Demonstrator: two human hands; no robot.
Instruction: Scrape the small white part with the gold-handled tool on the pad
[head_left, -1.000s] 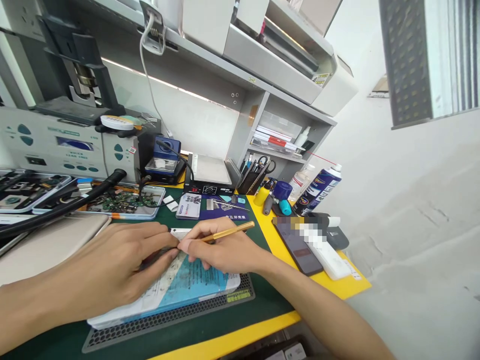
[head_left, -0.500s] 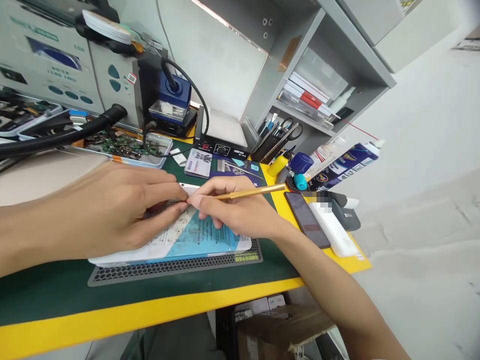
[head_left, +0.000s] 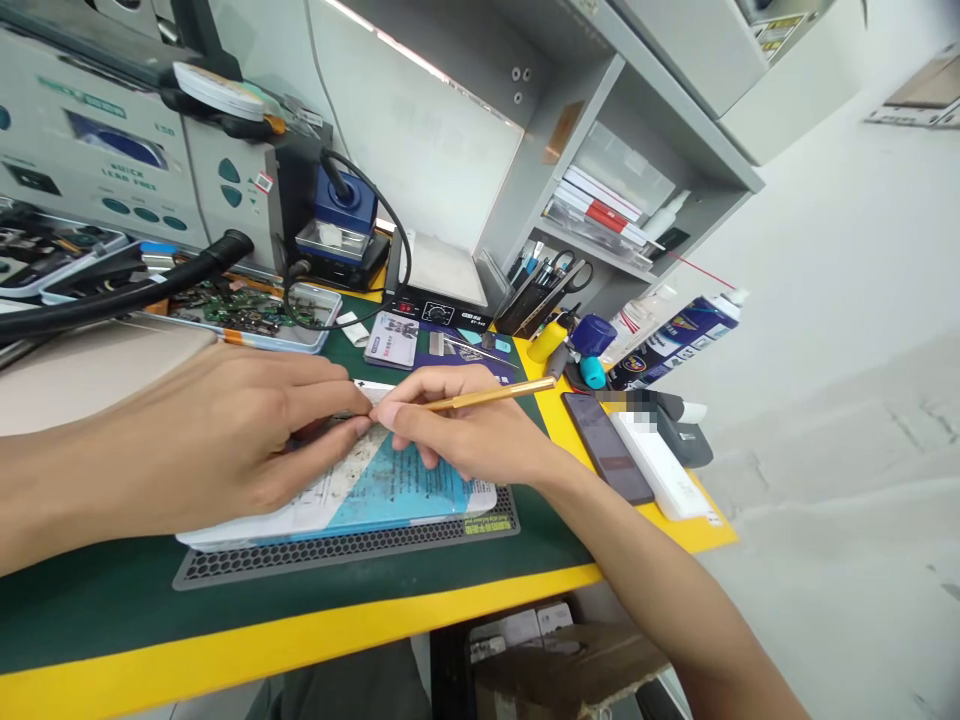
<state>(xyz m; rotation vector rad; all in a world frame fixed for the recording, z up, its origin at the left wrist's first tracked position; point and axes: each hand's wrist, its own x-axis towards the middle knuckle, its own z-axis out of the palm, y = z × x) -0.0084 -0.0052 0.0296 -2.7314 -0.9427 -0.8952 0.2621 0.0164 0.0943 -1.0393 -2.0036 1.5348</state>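
A slim gold pen-like tool point(head_left: 502, 394) lies in my right hand point(head_left: 465, 425), its tip end hidden behind the thumb and fingers. Pinched together, the fingers of my left hand point(head_left: 262, 420) meet the right fingertips. Whatever they hold is small and mostly covered, with only a dark sliver showing. Both hands are over a stained blue-and-white printed pad point(head_left: 409, 490). Under that pad is a grey honeycomb-patterned mat point(head_left: 300, 560) on the green bench top.
Behind the hands are a tray of circuit boards point(head_left: 247, 335), a black control box point(head_left: 439, 312) and a soldering iron stand point(head_left: 341, 215). A phone point(head_left: 607, 445) and a white box point(head_left: 664, 470) lie to the right, near bottles and a spray can point(head_left: 675, 340).
The camera view has shifted and tilted slightly. Both hands keep the same grip over the pad, and the gold tool's angle is slightly flatter.
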